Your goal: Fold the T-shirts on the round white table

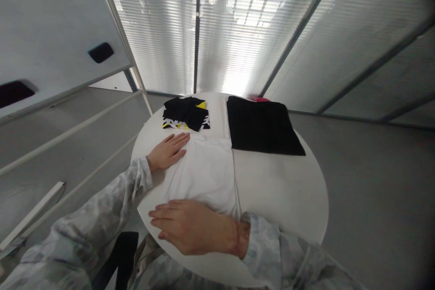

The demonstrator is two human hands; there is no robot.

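Observation:
A folded white cloth garment (207,167) lies on the round white table (282,195) in front of me. My left hand (169,150) rests flat at its far left corner, fingers stretched out. Across the near end of the garment lies my right hand (193,226), its fingers extended to the left and its palm facing down. Nothing shows in either hand. Part of the garment's near edge is hidden behind my right hand.
A folded black cloth (261,127) lies at the table's back right. Behind my left hand sits a small black cloth (186,111) on a black, white and yellow patterned one. A whiteboard (50,22) on a metal frame stands to the left. A glass partition with blinds rises behind.

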